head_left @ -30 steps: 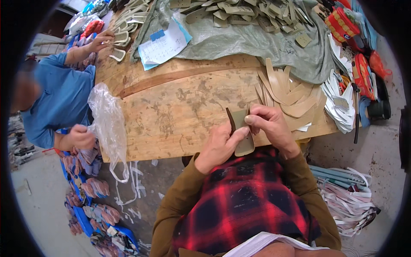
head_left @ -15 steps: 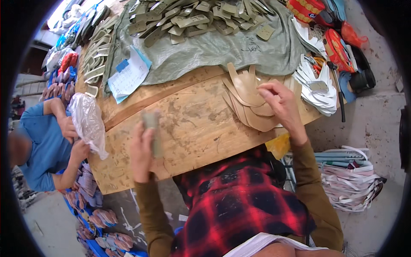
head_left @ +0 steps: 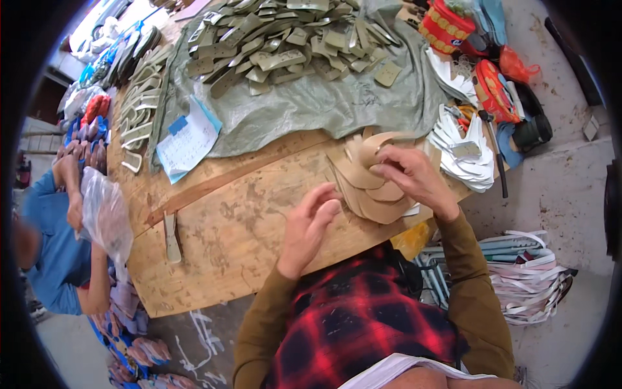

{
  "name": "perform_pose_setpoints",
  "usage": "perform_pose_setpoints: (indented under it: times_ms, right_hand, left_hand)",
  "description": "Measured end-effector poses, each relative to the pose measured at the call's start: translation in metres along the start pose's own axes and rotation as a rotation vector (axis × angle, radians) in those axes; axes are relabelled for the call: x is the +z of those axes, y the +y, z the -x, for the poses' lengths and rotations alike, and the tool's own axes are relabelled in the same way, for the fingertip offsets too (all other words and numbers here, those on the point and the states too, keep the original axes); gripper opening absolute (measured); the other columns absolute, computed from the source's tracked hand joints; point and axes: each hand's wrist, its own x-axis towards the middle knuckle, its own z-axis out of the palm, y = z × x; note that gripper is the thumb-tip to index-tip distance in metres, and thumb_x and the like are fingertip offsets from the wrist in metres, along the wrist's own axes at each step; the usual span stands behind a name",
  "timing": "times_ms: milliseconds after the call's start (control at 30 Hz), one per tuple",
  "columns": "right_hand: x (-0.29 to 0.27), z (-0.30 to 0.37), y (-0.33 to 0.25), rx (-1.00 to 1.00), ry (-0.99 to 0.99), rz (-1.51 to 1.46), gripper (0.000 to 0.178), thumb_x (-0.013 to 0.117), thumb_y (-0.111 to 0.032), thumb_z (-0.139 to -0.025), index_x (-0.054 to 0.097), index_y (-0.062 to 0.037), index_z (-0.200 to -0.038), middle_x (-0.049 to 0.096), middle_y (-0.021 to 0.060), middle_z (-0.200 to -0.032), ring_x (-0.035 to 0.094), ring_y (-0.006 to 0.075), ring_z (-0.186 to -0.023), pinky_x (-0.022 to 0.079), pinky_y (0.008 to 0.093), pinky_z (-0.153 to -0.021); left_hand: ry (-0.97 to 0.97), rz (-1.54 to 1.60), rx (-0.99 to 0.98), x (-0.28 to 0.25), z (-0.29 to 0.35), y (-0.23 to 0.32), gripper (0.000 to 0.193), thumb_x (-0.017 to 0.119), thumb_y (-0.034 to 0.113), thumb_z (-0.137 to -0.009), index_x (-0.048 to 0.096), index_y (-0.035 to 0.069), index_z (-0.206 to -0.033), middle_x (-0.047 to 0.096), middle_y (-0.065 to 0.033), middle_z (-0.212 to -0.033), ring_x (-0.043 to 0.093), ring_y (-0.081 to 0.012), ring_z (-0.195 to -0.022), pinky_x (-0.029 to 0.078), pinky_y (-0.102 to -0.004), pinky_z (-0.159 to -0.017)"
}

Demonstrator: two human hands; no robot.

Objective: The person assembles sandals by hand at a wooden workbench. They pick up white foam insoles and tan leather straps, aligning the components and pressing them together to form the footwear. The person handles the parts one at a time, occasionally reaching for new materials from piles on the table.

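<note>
A stack of tan, curved leather-like pieces (head_left: 370, 210) lies on the wooden table in front of me. Over it, my right hand (head_left: 420, 180) is closed, with thumb and fingertips pinching the top tan piece (head_left: 359, 155), which bends up from the stack. My left hand (head_left: 309, 227) hovers just left of the stack, fingers apart and nothing in them. Toward the table's left end lies a single narrow olive piece (head_left: 172, 238), away from both hands.
Beyond the stack, a grey-green sheet (head_left: 278, 117) carries a heap of olive pieces (head_left: 285, 58). A written paper (head_left: 188, 144) lies at its left edge. White pieces (head_left: 461, 152) are at the right. A person in blue (head_left: 55, 240) handles a clear plastic bag (head_left: 107, 211) at the left.
My left hand has let go of the olive piece, leaving it on the table at the left, and moved right toward the stack. My right hand now bends up the top tan piece.
</note>
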Motion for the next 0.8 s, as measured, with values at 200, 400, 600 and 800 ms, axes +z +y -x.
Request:
perform_pose_setpoints:
  times_ms: [200, 400, 600, 800]
  right_hand:
    - [-0.017, -0.04, -0.005, -0.093, -0.457, -0.175, 0.018, 0.069, -0.019, -0.089, 0.065, -0.0025, -0.097, 0.065, 0.0023, -0.079, 0.059, 0.0105, -0.074, 0.046, 0.0271, -0.063]
    - [-0.083, -0.166, 0.174, 0.6, 0.19, 0.356, 0.07, 0.057, -0.065, -0.086, 0.064, 0.0028, -0.067, 0.06, 0.014, -0.063, 0.06, 0.0252, -0.06, 0.046, 0.0443, -0.057]
    - [-0.042, -0.183, 0.192, 0.656, 0.352, 0.083, 0.078, 0.072, -0.058, -0.073, 0.047, 0.0031, -0.115, 0.058, 0.0106, -0.069, 0.054, 0.02, -0.05, 0.045, 0.0337, -0.045]
    - [-0.067, -0.179, 0.22, 0.725, 0.339, -0.516, 0.047, 0.069, -0.046, -0.079, 0.056, -0.0049, -0.099, 0.056, 0.0075, -0.072, 0.055, 0.0185, -0.055, 0.05, 0.0319, -0.048]
  left_hand:
    - [-0.033, 0.313, -0.028, 0.017, -0.027, 0.0, 0.023, 0.055, 0.021, -0.1, 0.062, 0.0, -0.105, 0.069, -0.0084, -0.092, 0.067, -0.0135, -0.077, 0.056, -0.0243, -0.061]
    - [0.166, 0.524, -0.053, -0.029, 0.001, 0.003, 0.023, 0.053, 0.021, -0.101, 0.062, 0.002, -0.111, 0.069, -0.0096, -0.101, 0.068, -0.016, -0.086, 0.06, -0.0311, -0.063]
    - [0.235, 0.652, -0.06, -0.074, 0.033, -0.003, 0.031, 0.049, 0.027, -0.102, 0.055, 0.004, -0.121, 0.064, -0.0103, -0.116, 0.063, -0.0199, -0.106, 0.059, -0.0312, -0.075]
    - [0.218, 0.804, -0.042, -0.077, 0.033, -0.007, 0.036, 0.043, 0.029, -0.104, 0.049, 0.004, -0.128, 0.058, -0.0123, -0.126, 0.06, -0.0241, -0.116, 0.058, -0.0328, -0.082]
